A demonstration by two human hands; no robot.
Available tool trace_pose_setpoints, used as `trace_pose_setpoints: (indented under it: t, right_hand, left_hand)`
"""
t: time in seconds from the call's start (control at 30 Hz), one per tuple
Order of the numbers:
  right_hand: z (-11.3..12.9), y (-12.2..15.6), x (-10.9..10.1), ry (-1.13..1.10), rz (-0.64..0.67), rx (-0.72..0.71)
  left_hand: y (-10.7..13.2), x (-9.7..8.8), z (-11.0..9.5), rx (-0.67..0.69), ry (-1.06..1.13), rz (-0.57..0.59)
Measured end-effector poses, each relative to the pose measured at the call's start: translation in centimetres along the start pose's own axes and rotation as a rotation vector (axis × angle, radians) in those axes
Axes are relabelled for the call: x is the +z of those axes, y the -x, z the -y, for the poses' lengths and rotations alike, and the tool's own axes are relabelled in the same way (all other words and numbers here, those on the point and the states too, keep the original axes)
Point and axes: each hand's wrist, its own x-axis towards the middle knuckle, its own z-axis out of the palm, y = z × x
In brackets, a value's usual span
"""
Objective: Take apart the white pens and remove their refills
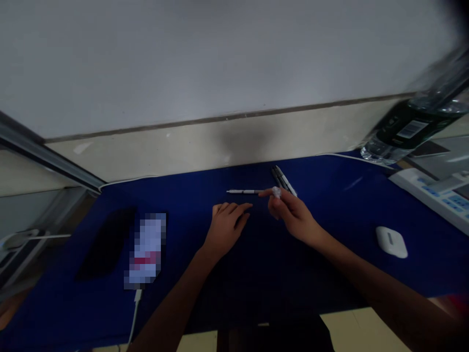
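My left hand (225,230) rests on the dark blue desk mat (330,259), fingers loosely curled around nothing. My right hand (293,215) is raised a little to its right and pinches a small white wad, perhaps tissue (276,192). Its extended forefinger is close to a slim white pen (244,191) lying crosswise on the mat. Just beyond that fingertip, two dark pens with white parts (284,181) lie side by side, partly hidden behind my right hand.
On the mat's left lie a black phone-shaped slab (106,244) and a pixelated rectangular item (146,249) with a white cable (134,318). To the right are a white earbud case (391,242), a power strip (428,195) and a water bottle (414,129). A wall (220,142) backs the desk.
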Motion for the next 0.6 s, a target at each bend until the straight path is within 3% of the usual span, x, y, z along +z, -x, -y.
trace_pose_setpoints:
  t: [0.2, 0.3, 0.47, 0.6]
  right_hand:
    - [0.3, -1.1, -0.2, -0.483, -0.174, 0.158]
    - [0.0, -1.6, -1.2, -0.505, -0.157, 0.218]
    - [-1.2, -1.7, -1.8, -0.48, -0.154, 0.17]
    - [-1.5, -1.7, -1.6, -0.675, -0.169, 0.208]
  left_hand:
    - [0.1, 0.2, 0.0, -0.015, -0.015, -0.016]
    - [0.2, 0.3, 0.1, -0.028, -0.023, -0.018]
    - [0.1, 0.3, 0.1, -0.045, -0.03, -0.029]
    - [0.1, 0.4, 0.2, -0.054, -0.041, -0.031]
